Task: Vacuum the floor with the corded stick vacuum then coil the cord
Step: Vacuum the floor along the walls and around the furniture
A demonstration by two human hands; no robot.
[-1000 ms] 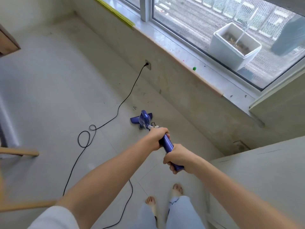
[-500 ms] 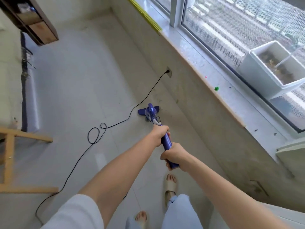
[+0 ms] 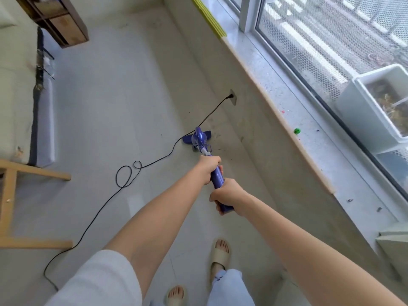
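- While the head view is looking down along both bare arms, the vacuum (image 3: 201, 141) is being held out ahead with its purple head lying on the floor (image 3: 106, 107), near the base of the wall (image 3: 260, 140) under the window.
- The handle (image 3: 217, 177) is being gripped by the left hand (image 3: 208, 168), whose fingers are being curled round its upper part, just behind the grey collar.
- The handle's rear end is being clasped by the right hand (image 3: 227, 195), fingers wrapped under it, just behind the left hand.
- The cord (image 3: 159, 160) is being run from the socket (image 3: 233, 97) in the wall, past the vacuum head, across the floor; two small loops are being formed to the left of the vacuum before the line is being trailed back toward the lower left corner.
- Two feet in pale slippers (image 3: 219, 255) are being shown on the floor below the hands.
- A wooden frame (image 3: 8, 202) is being seen at the left edge, and a dark shelf (image 3: 64, 23) at the top left.
- A small green object (image 3: 297, 130) is being shown on the sill (image 3: 309, 151), and a white planter (image 3: 375, 107) outside the glass.
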